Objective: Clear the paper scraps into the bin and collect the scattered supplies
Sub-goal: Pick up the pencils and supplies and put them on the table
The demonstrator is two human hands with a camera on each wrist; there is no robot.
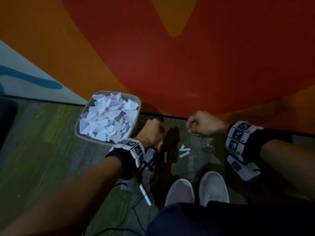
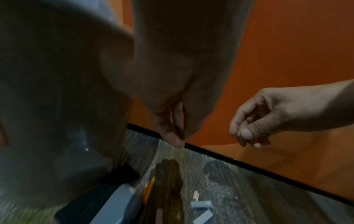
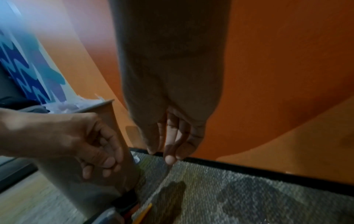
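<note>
A grey bin (image 1: 140, 106) heaped with white paper scraps (image 1: 105, 116) stands on the carpet by the wall. My left hand (image 1: 154, 131) hangs just right of the bin (image 3: 107, 118), fingers loosely curled, nothing visible in them. My right hand (image 1: 201, 124) hovers further right at the same height, also loosely curled and holding nothing. Beneath the left hand lie yellow pencils (image 1: 159, 145) and a blue-grey box (image 1: 150, 155). Short white sticks (image 1: 185, 150) lie on the carpet between the hands. A white marker (image 1: 145, 195) lies below my left wrist.
An orange and red wall (image 1: 187, 65) with a black skirting rises right behind the bin. A dark stain (image 1: 172, 138) marks the carpet. My white shoes (image 1: 180, 191) stand just behind the supplies. A black cable (image 1: 119, 229) runs over the floor at lower left.
</note>
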